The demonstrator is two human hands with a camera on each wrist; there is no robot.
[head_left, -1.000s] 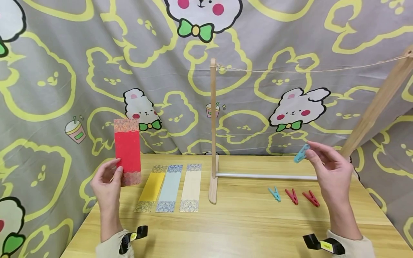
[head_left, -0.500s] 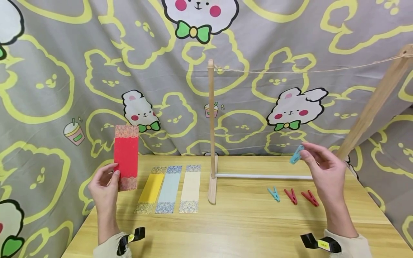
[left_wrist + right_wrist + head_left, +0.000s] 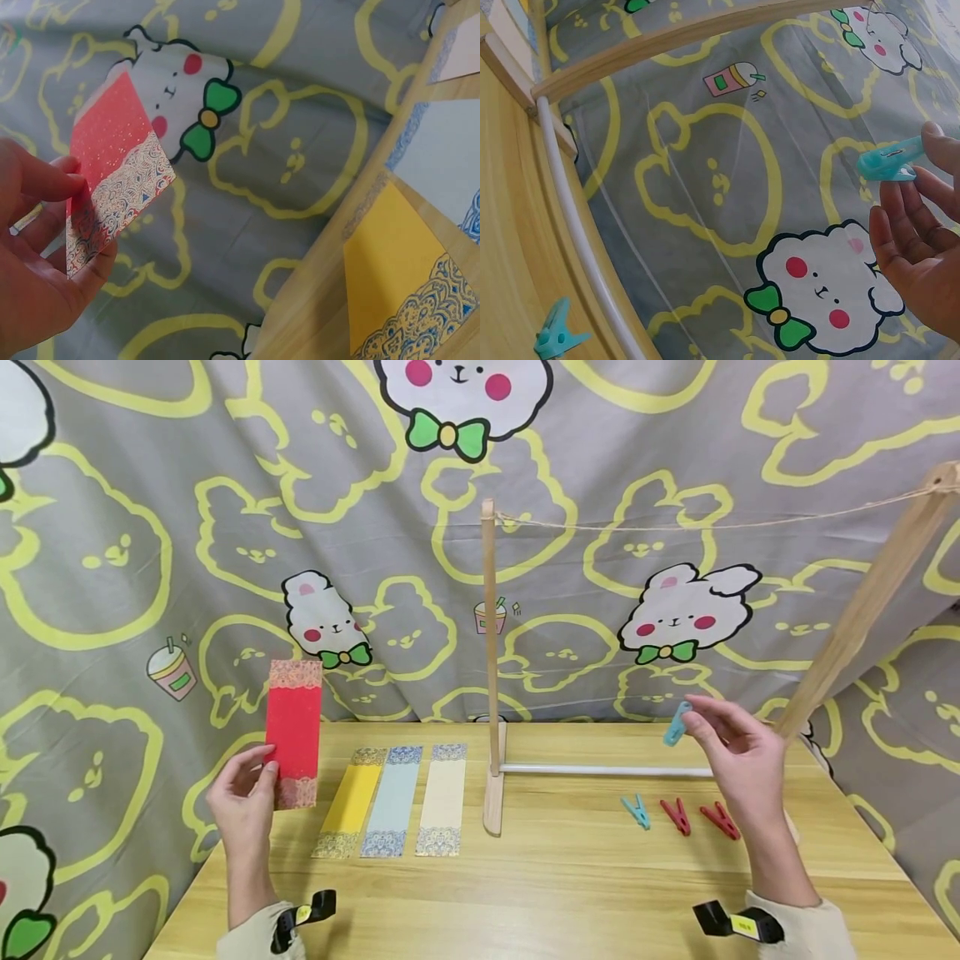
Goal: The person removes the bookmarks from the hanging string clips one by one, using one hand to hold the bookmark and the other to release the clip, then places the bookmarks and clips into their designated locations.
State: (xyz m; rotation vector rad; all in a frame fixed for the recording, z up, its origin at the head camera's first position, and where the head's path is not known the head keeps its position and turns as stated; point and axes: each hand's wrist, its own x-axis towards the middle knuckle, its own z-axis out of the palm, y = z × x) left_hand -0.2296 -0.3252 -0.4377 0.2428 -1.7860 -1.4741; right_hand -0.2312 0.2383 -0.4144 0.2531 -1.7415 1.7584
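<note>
My left hand (image 3: 243,793) pinches the lower left edge of a red paper card (image 3: 294,727) with lace-patterned ends, held upright above the table. In the left wrist view the red card (image 3: 112,165) sits between thumb and fingers. A blue clothespin (image 3: 677,724) is pinched by its handle end between my right thumb and fingertips, in the air in front of the rack; the right wrist view shows the clothespin (image 3: 889,159) and right hand (image 3: 926,240) too. My right hand (image 3: 742,764) is above two red clothespins (image 3: 676,817) and another blue clothespin (image 3: 636,812) on the table.
Yellow (image 3: 351,802), light blue (image 3: 392,800) and cream (image 3: 442,800) cards lie in a row on the wooden table (image 3: 525,893). A wooden rack post (image 3: 491,635) carries a string (image 3: 675,527) across to a right post (image 3: 862,610), with a white bar (image 3: 600,769) low between them.
My left hand has lowered the red card slightly. My right hand has moved a little to the left with the blue clothespin. The cards and clothespins on the table stay put.
</note>
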